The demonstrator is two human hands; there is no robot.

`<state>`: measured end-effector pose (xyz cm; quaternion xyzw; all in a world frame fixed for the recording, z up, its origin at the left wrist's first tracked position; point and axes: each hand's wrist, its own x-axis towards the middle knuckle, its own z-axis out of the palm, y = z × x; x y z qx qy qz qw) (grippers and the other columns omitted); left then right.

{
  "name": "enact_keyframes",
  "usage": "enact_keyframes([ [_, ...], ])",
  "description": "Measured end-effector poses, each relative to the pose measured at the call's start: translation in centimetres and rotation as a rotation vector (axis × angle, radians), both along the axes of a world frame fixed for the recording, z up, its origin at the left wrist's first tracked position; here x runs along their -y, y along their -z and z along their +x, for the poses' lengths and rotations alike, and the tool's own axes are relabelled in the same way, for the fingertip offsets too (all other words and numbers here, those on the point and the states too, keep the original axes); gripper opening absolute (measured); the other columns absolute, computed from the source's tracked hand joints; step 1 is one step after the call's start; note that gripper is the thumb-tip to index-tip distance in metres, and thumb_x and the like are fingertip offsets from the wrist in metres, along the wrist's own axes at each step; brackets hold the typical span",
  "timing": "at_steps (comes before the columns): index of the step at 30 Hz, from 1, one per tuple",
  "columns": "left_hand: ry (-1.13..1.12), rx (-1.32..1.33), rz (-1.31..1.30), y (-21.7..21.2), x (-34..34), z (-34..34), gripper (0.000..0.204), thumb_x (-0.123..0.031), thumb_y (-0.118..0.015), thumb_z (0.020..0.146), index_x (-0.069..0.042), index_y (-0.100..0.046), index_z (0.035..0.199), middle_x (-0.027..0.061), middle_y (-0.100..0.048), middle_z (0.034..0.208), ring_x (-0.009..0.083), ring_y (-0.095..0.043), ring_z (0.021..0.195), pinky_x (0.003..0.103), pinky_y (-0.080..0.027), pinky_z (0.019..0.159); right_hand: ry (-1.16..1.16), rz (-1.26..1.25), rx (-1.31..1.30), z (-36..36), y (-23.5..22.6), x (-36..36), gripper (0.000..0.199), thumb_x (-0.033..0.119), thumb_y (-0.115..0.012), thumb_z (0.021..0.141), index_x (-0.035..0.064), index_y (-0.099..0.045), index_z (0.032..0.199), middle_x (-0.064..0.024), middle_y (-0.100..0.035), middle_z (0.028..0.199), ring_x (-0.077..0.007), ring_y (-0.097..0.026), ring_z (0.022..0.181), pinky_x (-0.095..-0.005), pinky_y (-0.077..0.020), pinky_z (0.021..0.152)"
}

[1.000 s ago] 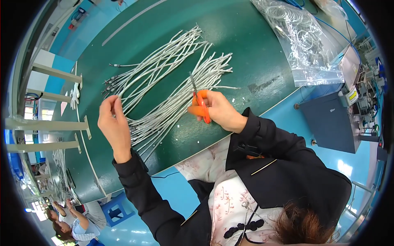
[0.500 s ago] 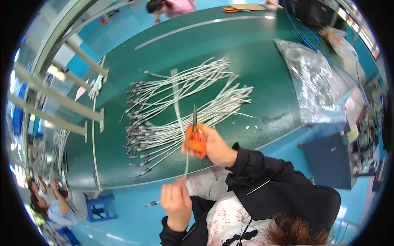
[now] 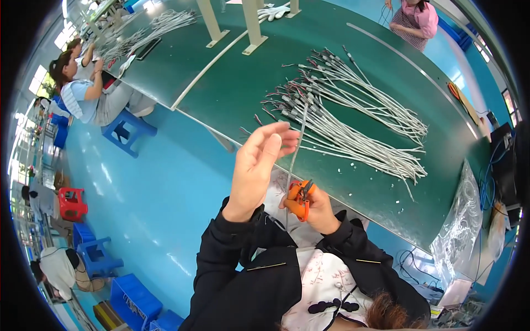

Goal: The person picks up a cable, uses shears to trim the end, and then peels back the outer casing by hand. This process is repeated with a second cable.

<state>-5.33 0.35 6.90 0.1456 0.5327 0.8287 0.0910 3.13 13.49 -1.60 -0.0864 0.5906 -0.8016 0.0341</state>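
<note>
My right hand [image 3: 323, 214] is closed around orange-handled scissors [image 3: 298, 205], their short dark blades pointing up. A thin grey-white cable [image 3: 296, 151] runs past the scissors at my right fingertips, up across the table edge toward the bundles. Raised by the table's front edge, my left hand [image 3: 255, 168] has its fingers loosely apart and nothing in it; the cable passes beside its fingertips. On the green table beyond lie two bundles, a near bundle of grey-white cables [image 3: 353, 135] and a far bundle of cables [image 3: 381, 107], with dark connectors and loose wire ends at their left.
Small white scraps [image 3: 353, 164] lie near the front edge of the green table [image 3: 221, 94]. Beige posts [image 3: 255, 30] stand on it at the back. A clear plastic bag [image 3: 461, 204] hangs at the right. Other people sit at the left, near a blue stool [image 3: 130, 131].
The view has swung left. My left hand has let go of the cable's lower end and risen to the table edge, fingers opened. My right hand still holds the scissors, now lower beside the table edge.
</note>
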Motion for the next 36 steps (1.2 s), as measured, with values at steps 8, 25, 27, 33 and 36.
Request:
enact_keyframes([
  [8,-0.003,0.075,0.077,0.7,-0.7,-1.5,0.023,-0.015,-0.05,0.096,0.003,-0.057,0.108,0.0074,-0.062,0.093,0.0115,-0.058,0.083,0.027,-0.049,0.077,-0.021,0.147,-0.088,-0.4,0.4,0.4,0.015,-0.003,-0.065,0.081,-0.0005,-0.056,0.092,-0.0037,-0.061,0.079,-0.0112,-0.061,0.074,-0.0255,-0.0491,0.068],
  [25,-0.266,-0.442,-0.419,-0.3,-0.9,0.0,0.015,0.001,-0.069,0.078,-0.004,-0.069,0.093,0.002,-0.067,0.081,0.0098,-0.05,0.067,0.022,-0.041,0.059,0.349,0.055,0.119,-1.7,-6.2,-4.7,0.026,-0.001,-0.065,0.08,-0.0017,-0.056,0.105,-0.0048,-0.061,0.084,-0.0093,-0.056,0.067,-0.023,-0.0456,0.061],
  [27,-0.272,-0.522,-0.505,0.1,-1.0,0.5,0.017,0.002,-0.067,0.079,-0.002,-0.067,0.096,0.0027,-0.063,0.082,0.0097,-0.051,0.069,0.022,-0.041,0.061,0.347,0.032,0.103,-1.7,-7.0,-4.8,0.027,-0.001,-0.065,0.08,-0.0021,-0.056,0.106,-0.0045,-0.06,0.083,-0.0101,-0.057,0.067,-0.023,-0.0456,0.06],
  [33,-0.28,-0.533,-0.587,1.2,-2.2,1.9,0.016,0.002,-0.069,0.077,-0.002,-0.068,0.093,0.0023,-0.06,0.079,0.0098,-0.047,0.067,0.022,-0.039,0.06,0.406,0.082,0.073,-1.9,-6.4,-4.8,0.031,-0.001,-0.067,0.078,-0.0018,-0.057,0.107,-0.0034,-0.06,0.084,-0.0093,-0.056,0.068,-0.0222,-0.0457,0.062],
  [36,-0.295,-0.577,-0.623,1.2,-2.4,2.2,0.016,0.001,-0.071,0.075,-0.003,-0.069,0.09,0.003,-0.06,0.078,0.0108,-0.048,0.066,0.023,-0.039,0.059,0.415,0.309,-0.12,-2.0,-5.6,-5.0,0.036,-0.003,-0.069,0.076,-0.0012,-0.057,0.109,-0.0018,-0.06,0.084,-0.0072,-0.055,0.071,-0.0213,-0.0458,0.065],
])
